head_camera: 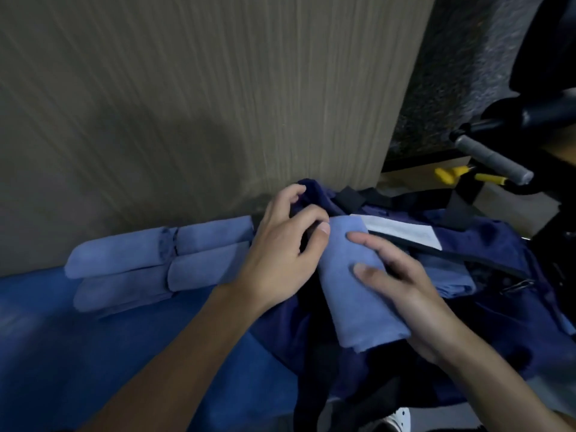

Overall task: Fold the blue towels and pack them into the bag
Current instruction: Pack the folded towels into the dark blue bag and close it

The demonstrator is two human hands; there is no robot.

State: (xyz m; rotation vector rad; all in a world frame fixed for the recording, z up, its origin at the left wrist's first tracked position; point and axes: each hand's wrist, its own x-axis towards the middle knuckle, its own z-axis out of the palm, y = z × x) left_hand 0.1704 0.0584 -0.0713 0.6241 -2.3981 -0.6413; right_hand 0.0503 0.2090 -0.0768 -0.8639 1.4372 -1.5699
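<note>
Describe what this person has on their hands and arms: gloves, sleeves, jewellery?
Nothing at all. The left hand and right hand are ungloved, with short nails and no rings visible. The left forearm and right forearm are bare as far as the view reaches: no sleeves, watch or bands.

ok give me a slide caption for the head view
Right hand holds a rolled blue towel over the navy bag, left hand holds its rim; more rolled towels lie beside it.

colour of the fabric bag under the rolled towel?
Dark navy: the fabric bag is darker than the light blue rolled towel. Head view shows it best.
</note>
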